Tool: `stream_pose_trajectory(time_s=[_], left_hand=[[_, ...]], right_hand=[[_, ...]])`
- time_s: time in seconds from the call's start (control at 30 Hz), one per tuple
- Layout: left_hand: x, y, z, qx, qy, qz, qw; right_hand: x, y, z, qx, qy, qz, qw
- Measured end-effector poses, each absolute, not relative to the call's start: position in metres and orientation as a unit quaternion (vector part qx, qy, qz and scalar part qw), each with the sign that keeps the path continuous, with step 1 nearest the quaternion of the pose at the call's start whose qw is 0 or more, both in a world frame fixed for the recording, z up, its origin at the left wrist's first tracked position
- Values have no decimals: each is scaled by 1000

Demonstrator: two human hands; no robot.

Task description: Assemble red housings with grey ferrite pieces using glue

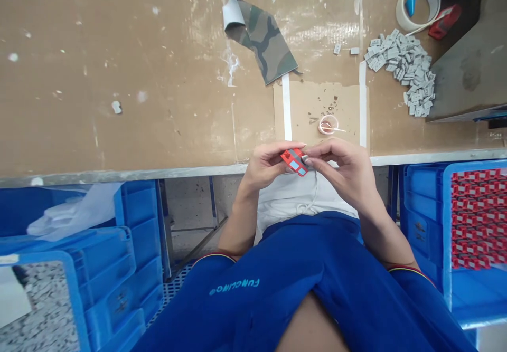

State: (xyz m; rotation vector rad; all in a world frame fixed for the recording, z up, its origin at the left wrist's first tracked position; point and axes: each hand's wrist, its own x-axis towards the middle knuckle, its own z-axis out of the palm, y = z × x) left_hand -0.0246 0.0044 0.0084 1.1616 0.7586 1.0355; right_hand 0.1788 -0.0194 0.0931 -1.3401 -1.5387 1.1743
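Observation:
Close to the table's front edge, my left hand point(264, 166) grips a small red part point(293, 161) with grey and white faces between thumb and fingers. My right hand point(345, 166) is on the part's right side, thumb and forefinger pinched on a small light piece point(304, 159) that touches the red part. Just beyond the hands stands a small clear cup point(328, 124) with reddish contents and a thin stick across it. Dark crumbs lie around the cup on a cardboard sheet point(303, 110).
A camouflage-patterned piece point(273, 46) lies behind the hands. At the back right are a pile of light grey pieces point(415, 67), a tape roll point(401, 9) and a red object point(446, 22). Blue crates point(428, 209) flank me, the right one holding rows of red parts point(477, 215).

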Motion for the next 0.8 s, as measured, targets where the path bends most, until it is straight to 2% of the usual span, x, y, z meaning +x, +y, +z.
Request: stream_pose_trajectory(time_s=[0.2, 0.47, 0.8], left_hand=[[-24, 2, 9, 507, 346, 453, 647], [-20, 2, 13, 529, 362, 454, 618], [-22, 1, 11, 573, 362, 469, 566]], right_hand=[[181, -17, 96, -515, -681, 383, 353], [167, -31, 95, -576, -726, 248, 284], [156, -45, 79, -581, -661, 270, 392]])
